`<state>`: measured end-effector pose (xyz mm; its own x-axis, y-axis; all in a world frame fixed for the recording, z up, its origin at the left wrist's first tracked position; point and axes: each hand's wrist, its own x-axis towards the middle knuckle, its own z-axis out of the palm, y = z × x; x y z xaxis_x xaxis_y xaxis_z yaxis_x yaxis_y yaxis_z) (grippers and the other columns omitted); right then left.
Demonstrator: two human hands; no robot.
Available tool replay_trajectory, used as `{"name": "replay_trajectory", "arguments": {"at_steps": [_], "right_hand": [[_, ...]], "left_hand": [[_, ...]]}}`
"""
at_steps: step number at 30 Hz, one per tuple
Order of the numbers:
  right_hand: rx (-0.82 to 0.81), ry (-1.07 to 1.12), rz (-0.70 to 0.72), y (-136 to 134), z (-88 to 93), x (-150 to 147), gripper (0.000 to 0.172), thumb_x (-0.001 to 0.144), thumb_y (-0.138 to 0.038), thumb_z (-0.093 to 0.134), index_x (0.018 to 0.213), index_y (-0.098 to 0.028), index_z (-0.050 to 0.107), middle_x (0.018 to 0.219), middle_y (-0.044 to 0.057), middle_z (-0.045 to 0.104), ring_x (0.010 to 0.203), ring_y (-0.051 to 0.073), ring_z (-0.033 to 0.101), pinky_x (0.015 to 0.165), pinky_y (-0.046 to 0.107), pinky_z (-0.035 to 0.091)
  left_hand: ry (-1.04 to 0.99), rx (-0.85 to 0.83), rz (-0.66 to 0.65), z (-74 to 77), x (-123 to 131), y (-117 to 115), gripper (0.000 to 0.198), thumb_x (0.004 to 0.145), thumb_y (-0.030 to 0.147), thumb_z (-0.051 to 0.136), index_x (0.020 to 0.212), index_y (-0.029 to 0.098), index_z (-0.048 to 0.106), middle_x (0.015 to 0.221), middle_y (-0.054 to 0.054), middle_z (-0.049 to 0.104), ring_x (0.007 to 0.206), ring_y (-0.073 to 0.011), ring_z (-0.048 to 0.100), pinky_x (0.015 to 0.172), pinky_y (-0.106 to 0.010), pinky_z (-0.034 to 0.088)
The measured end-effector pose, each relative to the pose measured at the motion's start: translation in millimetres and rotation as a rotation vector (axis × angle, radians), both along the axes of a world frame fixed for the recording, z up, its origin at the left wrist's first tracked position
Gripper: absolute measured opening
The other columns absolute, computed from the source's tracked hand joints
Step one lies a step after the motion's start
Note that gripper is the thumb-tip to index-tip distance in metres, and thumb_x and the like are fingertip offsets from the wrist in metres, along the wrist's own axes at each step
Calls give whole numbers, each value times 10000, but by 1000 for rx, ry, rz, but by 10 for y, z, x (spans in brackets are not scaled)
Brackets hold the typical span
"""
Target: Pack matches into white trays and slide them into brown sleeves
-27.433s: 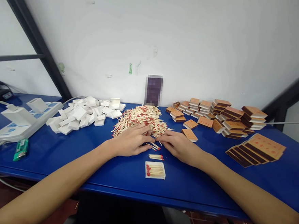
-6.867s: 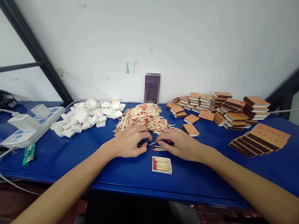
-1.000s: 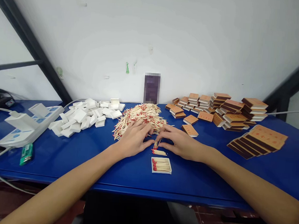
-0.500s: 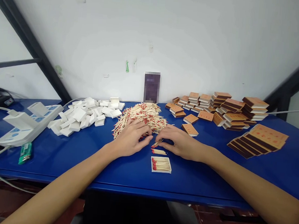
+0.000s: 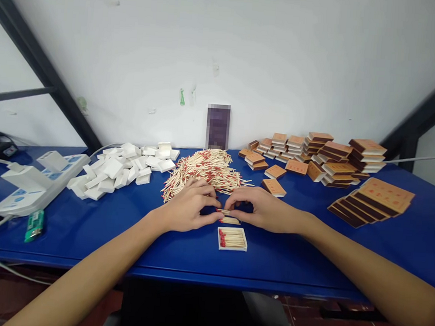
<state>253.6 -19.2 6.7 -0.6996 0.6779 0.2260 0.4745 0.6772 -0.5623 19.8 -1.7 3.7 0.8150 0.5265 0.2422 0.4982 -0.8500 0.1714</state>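
Between my two hands, a few matches lie crosswise with their red heads to the left. My left hand closes thumb and forefinger on the head ends. From the other side, my right hand pinches the same matches by their plain ends. Just below them a short row of matches lies on the blue table. Nearer to me is a white matchbox tray partly filled with matches, heads to the left. Behind my hands rises a large heap of loose matches.
White empty trays are piled at the left, beside a power strip and a green lighter. Stacked orange-brown matchboxes stand back right, with a fanned row of matchbox sleeves before them. A blurred dark rectangle is against the wall.
My left thumb and forefinger have moved right and closed on the matches' heads. The matches in my right hand have turned from slanted to nearly level. The view has shifted slightly.
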Motion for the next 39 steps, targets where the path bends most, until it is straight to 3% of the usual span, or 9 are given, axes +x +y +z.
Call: {"name": "replay_trajectory", "arguments": {"at_steps": [4, 10, 22, 25, 28, 33, 39], "right_hand": [[-21, -57, -28, 19, 36, 69, 212, 830, -112, 523, 950, -204, 672, 876, 19, 689, 756, 150, 585, 681, 271, 452], [-50, -121, -39, 53, 23, 133, 264, 752, -75, 559, 960, -203, 659, 886, 14, 663, 785, 151, 581, 672, 259, 457], [2, -108, -30, 37, 8, 94, 147, 877, -234, 568, 989, -205, 660, 831, 11, 605, 752, 151, 535, 696, 279, 416], [-20, -114, -21, 33, 18, 88, 256, 889, -421, 604, 1029, -218, 671, 866, 21, 622, 769, 163, 539, 698, 288, 407], [-45, -117, -28, 44, 13, 69, 334, 854, -498, 641, 1021, -212, 682, 872, 25, 627, 778, 167, 541, 685, 284, 395], [-29, -118, -70, 64, -14, 36, 311, 818, -476, 690, 957, -198, 683, 821, 14, 616, 714, 152, 521, 634, 272, 374], [58, -102, -94, 79, -89, 11, 163, 868, -346, 656, 913, -194, 694, 867, 32, 627, 791, 168, 556, 716, 290, 407]], "left_hand": [[-1, -12, -13, 5, 3, -2, 292, 931, 487, 578, 1025, 255, 728, 940, -31, 629, 950, -206, 498, 871, -371, 321], [4, -23, -36, 3, 5, 3, 348, 928, 523, 567, 1064, 246, 728, 903, -40, 627, 908, -205, 496, 868, -367, 336], [12, 2, -43, -26, -5, 20, 366, 912, 534, 585, 1063, 233, 728, 936, -53, 631, 953, -221, 499, 875, -364, 337], [10, 3, -46, -32, 1, 21, 331, 899, 503, 621, 1067, 237, 722, 959, -44, 636, 959, -215, 513, 900, -369, 325], [4, -3, -47, -27, 19, 17, 265, 918, 439, 612, 1040, 234, 726, 958, -37, 645, 958, -209, 524, 906, -369, 320], [-7, 10, -35, -22, 54, 13, 190, 927, 355, 605, 995, 229, 730, 911, -27, 652, 929, -197, 537, 875, -355, 324], [-18, 10, -16, -37, 72, 20, 184, 931, 340, 587, 950, 208, 714, 881, -25, 651, 910, -197, 538, 855, -346, 337]]}}
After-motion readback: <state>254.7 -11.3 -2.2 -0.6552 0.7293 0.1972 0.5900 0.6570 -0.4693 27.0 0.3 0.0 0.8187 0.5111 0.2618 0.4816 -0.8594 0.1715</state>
